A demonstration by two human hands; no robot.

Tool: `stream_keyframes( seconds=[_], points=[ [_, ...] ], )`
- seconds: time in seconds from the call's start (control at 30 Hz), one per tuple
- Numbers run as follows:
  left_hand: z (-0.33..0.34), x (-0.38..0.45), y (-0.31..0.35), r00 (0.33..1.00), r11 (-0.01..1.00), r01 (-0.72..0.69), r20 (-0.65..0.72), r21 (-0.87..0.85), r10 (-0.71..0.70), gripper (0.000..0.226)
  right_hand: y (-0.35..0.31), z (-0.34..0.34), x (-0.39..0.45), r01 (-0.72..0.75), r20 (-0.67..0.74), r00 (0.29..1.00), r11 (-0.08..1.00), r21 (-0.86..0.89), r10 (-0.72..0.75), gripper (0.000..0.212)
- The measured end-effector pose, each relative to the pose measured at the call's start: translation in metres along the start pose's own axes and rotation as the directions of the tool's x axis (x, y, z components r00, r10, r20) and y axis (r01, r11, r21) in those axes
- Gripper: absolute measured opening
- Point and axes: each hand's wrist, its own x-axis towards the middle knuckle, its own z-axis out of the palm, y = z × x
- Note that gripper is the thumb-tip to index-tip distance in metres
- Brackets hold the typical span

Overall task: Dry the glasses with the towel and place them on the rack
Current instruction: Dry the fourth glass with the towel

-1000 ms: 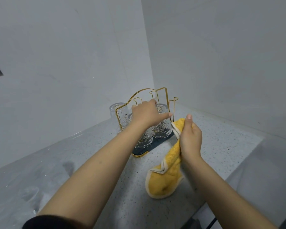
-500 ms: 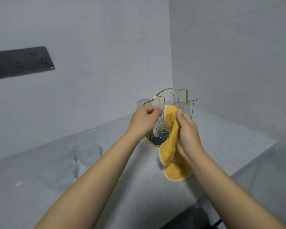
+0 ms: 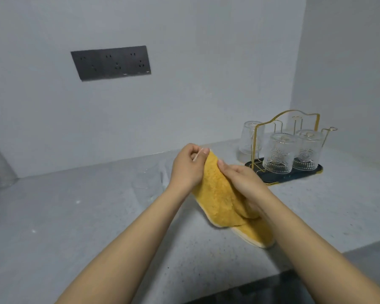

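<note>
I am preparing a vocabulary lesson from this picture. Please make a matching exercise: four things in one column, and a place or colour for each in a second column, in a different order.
Things:
1. towel
2. socket panel
3. rack
4. tray

Descriptions:
A. dark, under the glasses
B. yellow, held in both hands
C. gold wire
D. grey, on the wall

Pairs: 1-B, 2-D, 3-C, 4-A

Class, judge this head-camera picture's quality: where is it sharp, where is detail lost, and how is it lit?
Head view: soft, even light with faint shadows; wide-angle bending at the edges; towel and rack fairly sharp; a clear glass left of the left hand nearly vanishes against the grey counter.
</note>
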Motion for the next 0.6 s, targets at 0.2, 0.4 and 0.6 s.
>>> stream_keyframes(
  seconds=[0.2,0.4,0.6],
  points=[
    [-0.018,-0.004,-0.044,0.991,0.989,0.133,-0.027,0.068,-0.131,0.017,0.015,0.023,0.013,-0.201,0.11,0.978,0.936,0.289,0.176,0.024],
    [-0.034,-0.012,-0.074,0.986,0.981,0.039,-0.164,0.19,-0.007,0.013,0.038,0.05,0.023,-0.143,-0.107,0.979,0.959,0.247,0.173,0.029],
    [-0.043,-0.019,-0.086,0.929,0.955,0.032,-0.361,0.293,0.08,0.023,0.041,0.069,0.026,-0.117,-0.117,0.98,0.939,0.324,0.162,0.018]
  ],
)
